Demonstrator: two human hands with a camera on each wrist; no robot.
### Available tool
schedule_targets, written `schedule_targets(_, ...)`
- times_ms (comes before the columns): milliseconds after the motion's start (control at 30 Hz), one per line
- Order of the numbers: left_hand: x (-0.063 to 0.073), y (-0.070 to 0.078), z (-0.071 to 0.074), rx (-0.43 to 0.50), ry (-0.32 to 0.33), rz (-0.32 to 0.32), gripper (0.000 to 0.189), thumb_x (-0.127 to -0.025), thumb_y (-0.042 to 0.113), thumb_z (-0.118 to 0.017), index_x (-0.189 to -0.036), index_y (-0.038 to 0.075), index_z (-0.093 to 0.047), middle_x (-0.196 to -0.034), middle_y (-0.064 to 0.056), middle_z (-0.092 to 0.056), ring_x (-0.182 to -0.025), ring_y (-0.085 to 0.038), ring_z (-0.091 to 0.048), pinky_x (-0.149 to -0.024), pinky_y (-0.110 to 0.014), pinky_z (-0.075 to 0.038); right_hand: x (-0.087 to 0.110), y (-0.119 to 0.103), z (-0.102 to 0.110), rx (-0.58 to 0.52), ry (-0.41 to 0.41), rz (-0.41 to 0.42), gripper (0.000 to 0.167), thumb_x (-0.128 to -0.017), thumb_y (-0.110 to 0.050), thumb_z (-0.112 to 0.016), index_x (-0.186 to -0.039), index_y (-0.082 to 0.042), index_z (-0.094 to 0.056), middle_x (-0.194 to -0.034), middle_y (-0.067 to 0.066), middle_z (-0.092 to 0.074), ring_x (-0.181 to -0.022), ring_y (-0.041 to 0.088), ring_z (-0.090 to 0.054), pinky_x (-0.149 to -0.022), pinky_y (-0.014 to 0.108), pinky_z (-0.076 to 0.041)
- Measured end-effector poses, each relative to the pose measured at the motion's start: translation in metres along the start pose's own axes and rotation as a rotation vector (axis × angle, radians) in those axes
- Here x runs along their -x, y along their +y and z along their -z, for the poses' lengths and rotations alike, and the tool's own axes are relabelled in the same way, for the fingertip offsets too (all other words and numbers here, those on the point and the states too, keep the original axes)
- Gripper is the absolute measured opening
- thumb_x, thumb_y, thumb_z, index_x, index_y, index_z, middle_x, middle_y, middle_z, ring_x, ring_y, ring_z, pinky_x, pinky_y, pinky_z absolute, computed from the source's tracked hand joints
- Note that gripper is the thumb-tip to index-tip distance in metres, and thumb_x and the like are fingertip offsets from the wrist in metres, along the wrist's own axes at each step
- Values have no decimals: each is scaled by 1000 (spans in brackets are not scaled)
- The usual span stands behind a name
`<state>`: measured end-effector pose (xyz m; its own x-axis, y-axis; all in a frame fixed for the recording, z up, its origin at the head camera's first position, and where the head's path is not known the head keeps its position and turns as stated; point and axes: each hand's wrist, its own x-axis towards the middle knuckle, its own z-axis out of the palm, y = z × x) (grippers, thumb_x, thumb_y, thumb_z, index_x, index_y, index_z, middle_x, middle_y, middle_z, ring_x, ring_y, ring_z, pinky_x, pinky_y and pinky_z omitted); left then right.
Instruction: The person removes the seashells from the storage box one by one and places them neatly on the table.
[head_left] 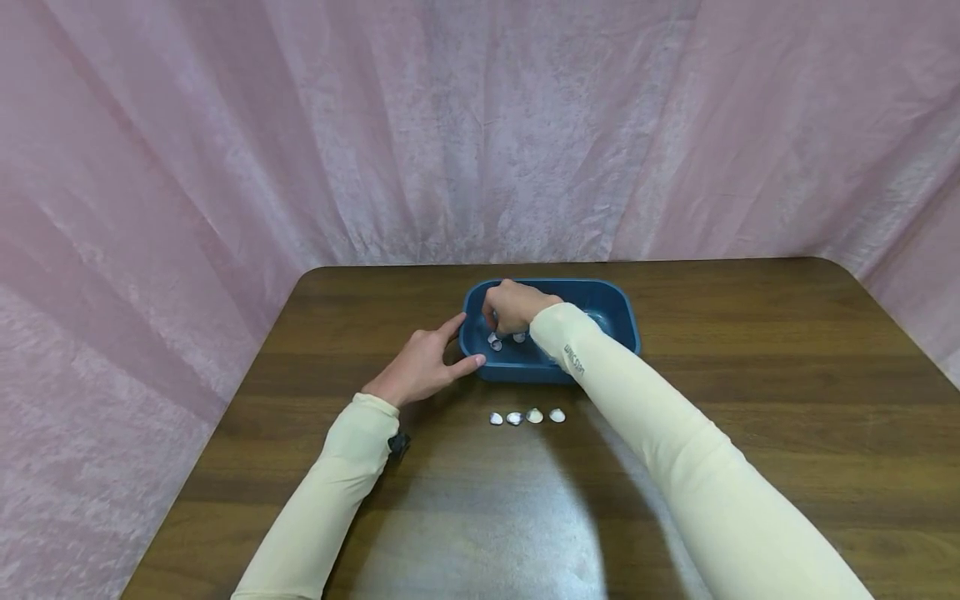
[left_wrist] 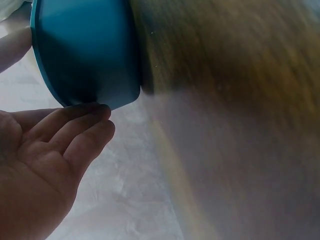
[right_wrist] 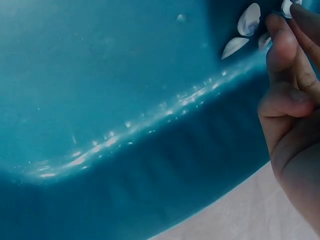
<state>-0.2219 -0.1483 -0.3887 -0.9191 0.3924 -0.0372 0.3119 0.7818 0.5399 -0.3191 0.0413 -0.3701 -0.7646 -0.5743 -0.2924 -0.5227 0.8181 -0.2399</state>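
A blue rectangular basin sits toward the back of the table. Inside its left part lie several small white seashells. My right hand reaches down into the basin; in the right wrist view its fingertips pinch a seashell, partly hidden by the thumb and fingers. My left hand touches the basin's left end, thumb and fingers spread. The left wrist view shows its nearly straight fingers against the outer wall. In front of the basin, several seashells lie in a short row.
The brown wooden table has rounded back corners. A pink velvety curtain hangs behind and around it. A dark strap or device is on the left wrist, at the end of a pale sleeve.
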Motion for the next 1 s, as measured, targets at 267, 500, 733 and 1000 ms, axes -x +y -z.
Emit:
schedule_targets(267, 1, 1, 1, -4, -3, 11, 84, -96, 53, -61, -160, 10, -26, -150, -17, -53, -139, -31, -52, -113, -49, -46, -7, 0, -6, 27, 14, 2, 7, -90, -14, -75, -96, -18, -76, -103, 1, -72, -88, 17, -67, -78, 32, -59)
schedule_targets(500, 1, 0, 1, -2, -8, 12, 84, -96, 52, -61, -160, 11, -26, -150, -16, -54, -140, -31, -52, -113, -49, -45, -7, 0, -3, 24, 17, -4, 7, -92, -13, -72, -93, -19, -76, -101, 1, -71, -86, 18, -67, -76, 31, -58)
schedule_targets(733, 1, 1, 0, -1, -8, 7, 84, -97, 52, -61, -160, 10, -25, -151, -16, -53, -140, -31, -51, -113, -49, -45, -3, 1, 4, 30, 26, 2, 11, -95, -13, -67, -92, -20, -75, -97, -1, -71, -85, 17, -66, -77, 32, -57)
schedule_targets(1000, 2, 3, 1, -4, -9, 7, 84, -97, 51, -60, -160, 9, -24, -153, -16, -50, -141, -32, -50, -114, -50, -44, 8, -3, 22, 54, 48, 80, 13, -94, -11, -66, -88, -17, -76, -90, 3, -71, -73, 17, -63, -65, 27, -53)
